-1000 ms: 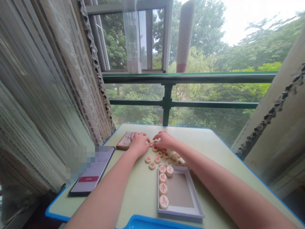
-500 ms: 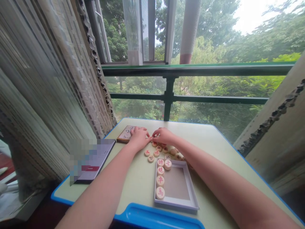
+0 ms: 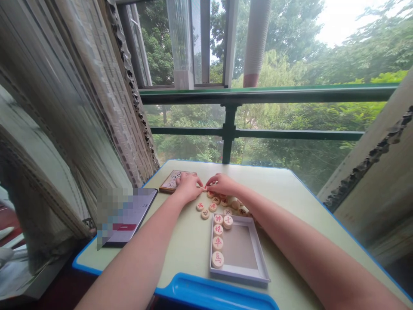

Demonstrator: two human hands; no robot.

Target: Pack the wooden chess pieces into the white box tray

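My left hand (image 3: 188, 186) and my right hand (image 3: 222, 184) meet near the far side of the table, fingertips closed on one small round Chinese chess piece (image 3: 205, 188) between them. Below and beside my right hand lie several loose wooden pieces, among them a red-marked piece (image 3: 212, 207) and a dark-marked piece (image 3: 204, 214); my right forearm hides part of this group. Nearer me stands a shallow white box (image 3: 237, 277). Along its left side sit several red-marked pieces, such as the horse piece (image 3: 217, 259), with another piece (image 3: 228, 221) at the top beside them.
Behind my left hand lies a flat box lid with black writing (image 3: 168, 181). A dark-edged grey notebook or case (image 3: 137, 219) is at the table's left edge. The pale table (image 3: 183, 254) has a blue tray groove (image 3: 219, 292) in front. Curtains and a green railing (image 3: 271, 95) surround it.
Both hands stay almost in place around the same piece, which now shows a little more between the fingertips. The view has shifted slightly; the box and other pieces rest as before.
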